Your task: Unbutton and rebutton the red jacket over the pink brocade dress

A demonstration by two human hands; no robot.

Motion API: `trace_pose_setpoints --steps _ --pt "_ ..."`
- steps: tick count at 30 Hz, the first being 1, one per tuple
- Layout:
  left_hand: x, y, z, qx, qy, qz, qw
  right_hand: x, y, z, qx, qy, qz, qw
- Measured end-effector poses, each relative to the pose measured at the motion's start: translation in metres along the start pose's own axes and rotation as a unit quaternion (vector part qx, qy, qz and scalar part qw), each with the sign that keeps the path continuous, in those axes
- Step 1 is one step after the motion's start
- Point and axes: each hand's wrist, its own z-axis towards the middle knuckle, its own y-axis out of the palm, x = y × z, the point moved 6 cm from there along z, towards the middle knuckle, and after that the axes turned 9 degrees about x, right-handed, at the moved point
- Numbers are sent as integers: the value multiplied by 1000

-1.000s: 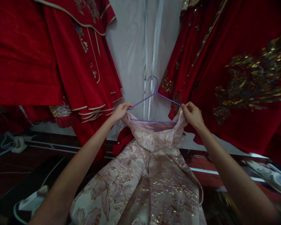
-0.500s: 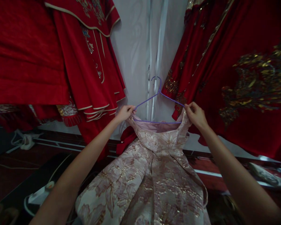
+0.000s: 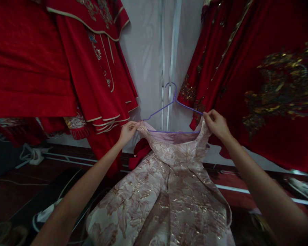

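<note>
A pale pink and gold floral brocade dress point(image 3: 149, 184) hangs on a purple hanger point(image 3: 161, 110) in front of me. My left hand point(image 3: 129, 131) pinches the dress's left shoulder strap, just beyond that end of the hanger. At the other side my right hand point(image 3: 217, 123) is closed on the right strap, close against the hanger's right end. The hanger's hook stands upright before the metal poles; whether it rests on anything I cannot tell. Below the waist the skirt spreads toward me between my forearms.
Red embroidered garments point(image 3: 100, 68) hang at the left, and more red garments with gold decoration point(image 3: 246, 85) hang at the right. Metal poles point(image 3: 172, 51) run up a pale wall behind the hanger. Low down are a rack rail point(image 3: 236, 189) and white cables point(image 3: 34, 153).
My left hand has moved outward to the left, drawing the left strap off toward the hanger's end. The right hand stays almost where it was, still on its strap.
</note>
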Motion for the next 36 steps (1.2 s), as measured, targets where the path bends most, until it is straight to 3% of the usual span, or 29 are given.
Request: trace_pose_setpoints --steps 6,11,14,16,19,20,22,24,26,27,29,33,36 --pt "8 11 10 48 3 -1 999 -6 -7 5 5 -33 7 999" --pt "43 48 23 -14 55 29 998 -3 -8 4 9 -20 7 1000" --pt "44 53 29 -24 48 34 998 1 -3 1 -2 -11 13 1000" --pt "30 42 30 5 -12 16 1000 3 1 0 -9 -7 25 1000" --pt "-12 19 8 56 -207 -15 977 6 5 -2 -8 2 42 999" --pt "-26 15 -7 35 -275 -21 961 7 5 -3 -8 3 45 999" --pt "-47 18 -44 -86 -354 -33 931 7 7 -3 -9 6 47 999" --pt "-63 18 -80 -193 -369 22 909 7 7 -4 -6 8 48 999" --pt "-72 19 -101 -257 -328 53 907 7 7 -4 -4 9 48 999" --pt "-75 18 -103 -254 -311 58 914 6 7 -5 -1 9 47 999" --pt "-78 15 -90 -193 -298 45 934 4 5 -5 3 6 41 999" --pt "-73 9 -28 -37 -342 -51 938 -4 -1 -3 13 -13 21 1000" --pt "-50 10 21 20 -332 -32 942 -13 -5 -2 18 -32 3 999"
